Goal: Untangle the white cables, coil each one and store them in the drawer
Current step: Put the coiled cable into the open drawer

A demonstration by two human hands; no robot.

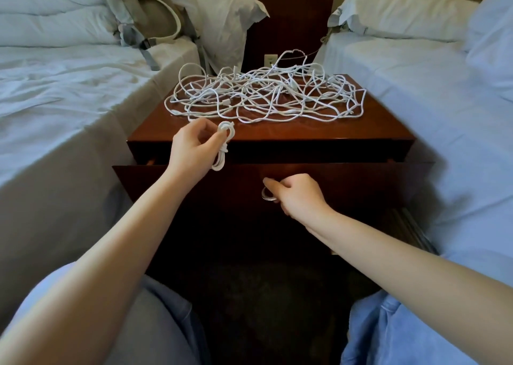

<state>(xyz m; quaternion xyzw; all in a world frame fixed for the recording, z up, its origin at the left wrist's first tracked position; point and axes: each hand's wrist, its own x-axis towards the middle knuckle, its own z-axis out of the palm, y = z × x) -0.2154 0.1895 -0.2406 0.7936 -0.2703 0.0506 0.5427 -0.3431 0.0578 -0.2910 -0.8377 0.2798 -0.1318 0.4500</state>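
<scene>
Your left hand [194, 148] pinches a wound coil [222, 153] just above the drawer [361, 181], likely to drop it in. Your right hand [299, 195] curls round the handle [267, 196], keeping the drawer ajar. The tangle [263, 98] lies behind the drawer, up top.

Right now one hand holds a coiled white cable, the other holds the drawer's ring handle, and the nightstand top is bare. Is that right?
Not bare: the head view shows a tangle of white cables on the nightstand top. The rest holds: the left hand holds the coiled cable, the right hand the ring handle.
</scene>
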